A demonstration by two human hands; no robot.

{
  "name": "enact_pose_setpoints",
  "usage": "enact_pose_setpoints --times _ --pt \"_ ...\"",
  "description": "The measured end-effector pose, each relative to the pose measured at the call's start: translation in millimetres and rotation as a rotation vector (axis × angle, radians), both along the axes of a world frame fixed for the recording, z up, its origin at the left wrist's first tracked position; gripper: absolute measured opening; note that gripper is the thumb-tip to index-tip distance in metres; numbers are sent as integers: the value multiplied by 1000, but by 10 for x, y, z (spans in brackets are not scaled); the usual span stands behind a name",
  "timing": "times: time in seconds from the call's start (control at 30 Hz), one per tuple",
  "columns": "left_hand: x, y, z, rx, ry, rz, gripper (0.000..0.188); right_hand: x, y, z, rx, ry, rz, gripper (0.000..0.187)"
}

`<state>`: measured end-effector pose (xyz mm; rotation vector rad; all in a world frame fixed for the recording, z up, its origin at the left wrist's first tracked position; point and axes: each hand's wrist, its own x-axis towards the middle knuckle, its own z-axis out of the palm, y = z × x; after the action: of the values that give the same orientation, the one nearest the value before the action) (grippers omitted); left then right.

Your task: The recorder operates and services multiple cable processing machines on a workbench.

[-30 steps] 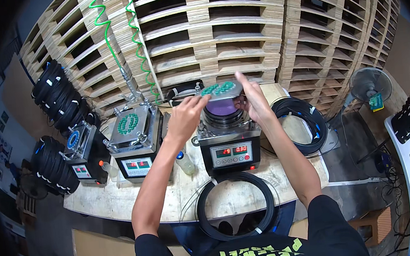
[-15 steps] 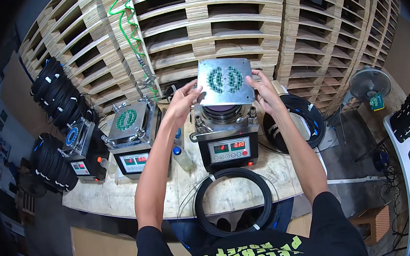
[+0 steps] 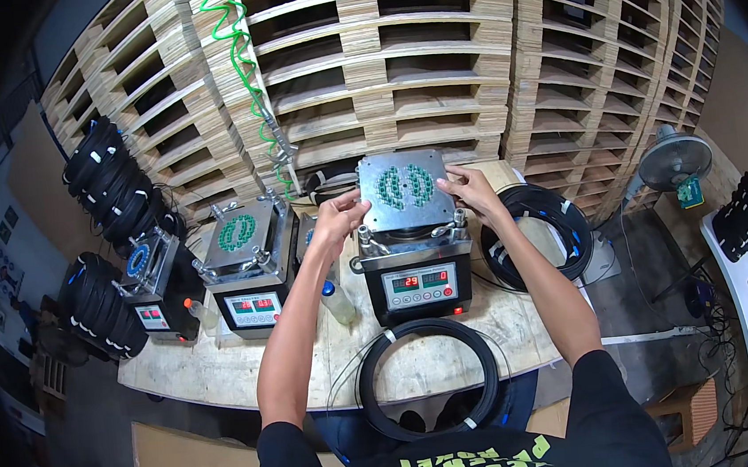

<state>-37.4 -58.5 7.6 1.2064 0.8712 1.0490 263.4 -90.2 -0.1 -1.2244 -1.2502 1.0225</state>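
Note:
Between my two hands is a square metal plate [image 3: 372,170] with green connectors set in a ring. It lies level over the top of a black polishing machine [image 3: 377,297] that has a lit red display. My left hand [image 3: 338,220] grips the plate's left edge, thumb on top. At the opposite edge, my right hand [image 3: 473,193] pinches it the same way. In front of the machine lies a coil of black cable [image 3: 368,383], reaching over the table's near edge.
Two similar machines stand to the left, a middle machine [image 3: 253,320] and a smaller far-left machine [image 3: 152,321]. A blue-capped bottle [image 3: 338,302] is beside my left forearm. Black cable coils [image 3: 578,260] lie on the right. Stacked wooden pallets [image 3: 433,90] rise behind, with a green coiled hose [image 3: 239,63] hanging there.
Both hands have lowered the plate from a tilted position above the machine to level on its top. The machine's display readings have changed.

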Motion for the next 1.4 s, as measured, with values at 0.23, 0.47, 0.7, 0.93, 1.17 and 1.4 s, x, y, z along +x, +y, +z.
enact_pose_setpoints --times 0.23,0.47,0.7,0.93,1.17,1.4 --pt "-33 8 -108 84 224 62 53 67 34 -81 -7 -167 -1 58" --pt "-16 -33 -35 303 417 57 98 84 13 -150 -17 -240 -19 56" --pt "3 -96 -153 253 386 156 97 107 9 -262 22 -253 -4 48" --pt "-343 -824 -737 480 326 403 31 385 -684 -575 153 -338 -88 23" --pt "-747 -1791 -1668 277 733 14 48 508 -1812 -1590 -264 -662 428 41" --pt "-754 -2049 -1779 180 1110 -199 49 -132 -2170 -1797 -487 -906 257 56"
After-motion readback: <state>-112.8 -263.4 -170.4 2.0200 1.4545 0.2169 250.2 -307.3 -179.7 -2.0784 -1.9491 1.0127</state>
